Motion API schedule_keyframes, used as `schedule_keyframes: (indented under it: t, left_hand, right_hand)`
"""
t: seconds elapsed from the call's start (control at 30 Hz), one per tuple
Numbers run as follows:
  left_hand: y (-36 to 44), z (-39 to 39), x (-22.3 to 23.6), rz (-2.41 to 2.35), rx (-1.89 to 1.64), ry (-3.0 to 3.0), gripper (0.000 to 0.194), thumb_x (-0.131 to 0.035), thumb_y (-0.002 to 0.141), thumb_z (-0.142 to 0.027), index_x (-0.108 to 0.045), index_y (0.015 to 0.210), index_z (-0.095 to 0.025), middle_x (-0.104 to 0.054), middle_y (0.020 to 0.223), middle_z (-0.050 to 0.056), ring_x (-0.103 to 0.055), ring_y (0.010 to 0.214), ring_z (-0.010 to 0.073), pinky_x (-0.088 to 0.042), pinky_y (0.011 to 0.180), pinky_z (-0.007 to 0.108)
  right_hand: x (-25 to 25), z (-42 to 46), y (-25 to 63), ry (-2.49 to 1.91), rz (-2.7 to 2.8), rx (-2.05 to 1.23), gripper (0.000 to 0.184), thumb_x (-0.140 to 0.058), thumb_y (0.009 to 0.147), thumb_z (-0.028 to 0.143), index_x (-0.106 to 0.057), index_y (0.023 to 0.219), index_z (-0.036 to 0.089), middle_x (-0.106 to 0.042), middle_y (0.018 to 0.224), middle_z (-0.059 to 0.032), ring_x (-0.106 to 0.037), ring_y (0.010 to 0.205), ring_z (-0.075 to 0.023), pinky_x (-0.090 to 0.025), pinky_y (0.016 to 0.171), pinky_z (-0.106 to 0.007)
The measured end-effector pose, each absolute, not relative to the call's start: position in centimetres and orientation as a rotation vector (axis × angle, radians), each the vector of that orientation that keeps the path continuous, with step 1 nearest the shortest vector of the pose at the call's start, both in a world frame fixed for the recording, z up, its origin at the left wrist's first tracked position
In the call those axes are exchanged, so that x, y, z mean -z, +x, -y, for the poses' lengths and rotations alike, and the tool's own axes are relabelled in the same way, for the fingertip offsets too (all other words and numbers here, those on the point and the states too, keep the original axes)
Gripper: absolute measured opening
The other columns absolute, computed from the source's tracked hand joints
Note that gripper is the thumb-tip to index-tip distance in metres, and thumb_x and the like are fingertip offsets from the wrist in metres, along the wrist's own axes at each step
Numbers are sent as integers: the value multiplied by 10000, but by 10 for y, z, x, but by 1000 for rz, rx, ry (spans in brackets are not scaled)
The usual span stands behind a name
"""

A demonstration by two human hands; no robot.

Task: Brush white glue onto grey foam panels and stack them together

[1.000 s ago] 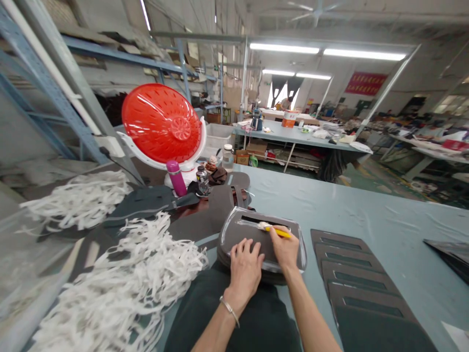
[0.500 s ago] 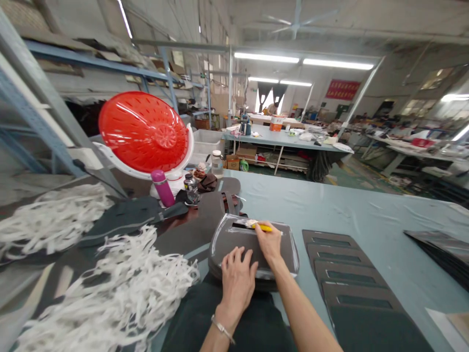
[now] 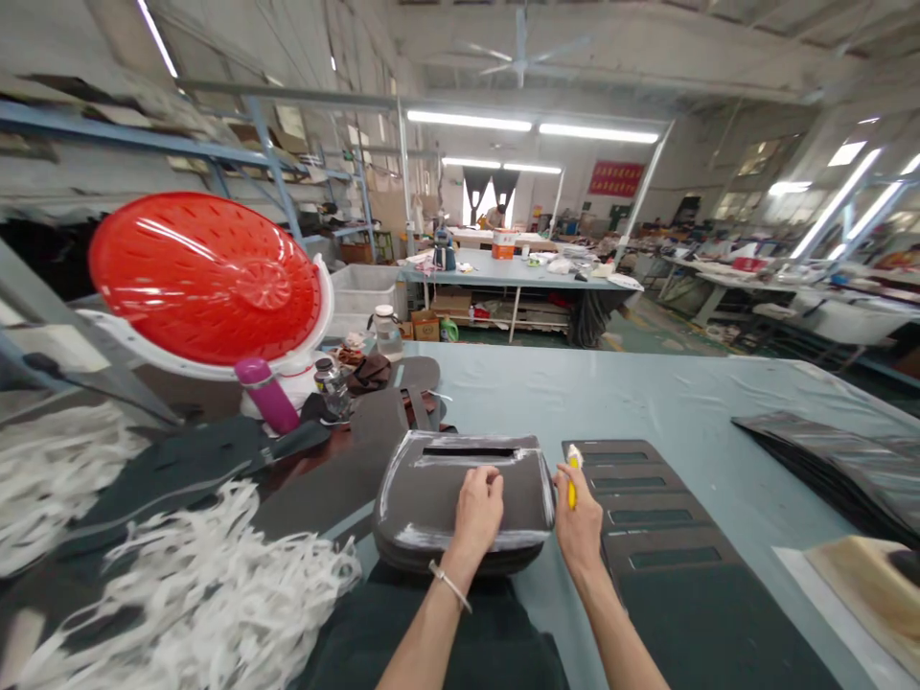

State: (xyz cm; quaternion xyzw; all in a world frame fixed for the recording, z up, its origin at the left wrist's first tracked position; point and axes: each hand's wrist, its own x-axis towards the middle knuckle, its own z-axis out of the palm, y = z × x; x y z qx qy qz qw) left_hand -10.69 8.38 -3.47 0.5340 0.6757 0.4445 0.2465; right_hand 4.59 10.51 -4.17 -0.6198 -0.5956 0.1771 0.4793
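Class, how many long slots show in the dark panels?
5: one slot in the panel under the left hand; four in the overlapping panels beside the right hand: farthest slot, second slot, third slot, nearest slot. Others may be hidden underneath.

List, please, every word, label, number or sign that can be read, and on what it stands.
No text can be read clearly.
Red banner: pale characters, too blurred to read.
Orange-and-white box: markings too small to read.
Cardboard box: dark print, too small to read.
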Motion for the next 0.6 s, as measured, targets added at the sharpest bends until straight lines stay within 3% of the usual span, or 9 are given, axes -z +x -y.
schedule_keyframes:
  t: [0.17,0.33,0.6]
  left_hand:
    - [-84,-123,41,-1581,-1261,1187,399,-650,691,-469,-623,911,-137,-674,886,99,-622,791,188,-464,732,300]
    - [-93,-113,28,-1348,-1378,976,286,-615,712,-408,-628,752,-125,-652,715,43,-594,677,152,-463,660,267]
    - [-128,-16,-63,-776,-1508,643,303,-643,758,-284,-603,1031,-160,-697,903,37,-655,781,135,-513,683,201]
  right_hand:
    - [26,-89,33,-1261,1384,-656,336,-410,883,448,-568,1073,220,-673,952,-62,-642,834,-187,-493,757,-305]
    - [40,-91,26,-1247,1305,-779,311,-399,887,462,-543,1010,215,-652,898,-49,-625,786,-166,-503,680,-277]
    - [49,-98,35,-1238,1495,-837,295,-497,827,497,-524,859,205,-580,753,2,-562,675,-140,-454,688,-281]
